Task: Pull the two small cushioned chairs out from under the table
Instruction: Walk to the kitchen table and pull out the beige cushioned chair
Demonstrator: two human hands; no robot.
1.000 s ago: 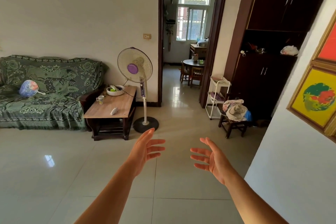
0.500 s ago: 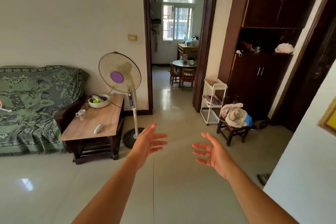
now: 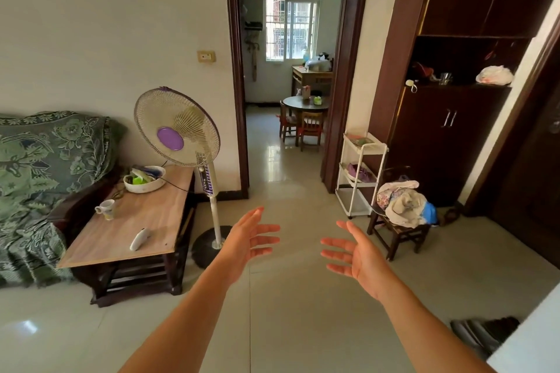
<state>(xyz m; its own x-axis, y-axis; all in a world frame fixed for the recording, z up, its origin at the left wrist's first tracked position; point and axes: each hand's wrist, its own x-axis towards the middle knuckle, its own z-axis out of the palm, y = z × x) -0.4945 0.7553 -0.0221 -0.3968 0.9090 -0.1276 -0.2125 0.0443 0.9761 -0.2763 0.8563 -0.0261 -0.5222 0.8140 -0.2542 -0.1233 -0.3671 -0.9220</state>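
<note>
Reaching forward over the pale tiled floor, the left hand and the right hand are both spread wide, palms turned toward each other, fingers apart, gripping nothing. Compared with half a second ago, their pose is nearly the same, but the room has drawn closer: the doorway is larger and sits nearer the middle of the head view, and the sofa has slid further off the left edge.

Through the doorway, far beyond the hands, stands the round table. The two small cushioned chairs are on its near side, tucked against its edge, with red seats showing; both are well apart from the hands.

Left of the doorway stand the pedestal fan and the low wooden table. Right of the doorway are a white rack and a stool piled with cloth.
</note>
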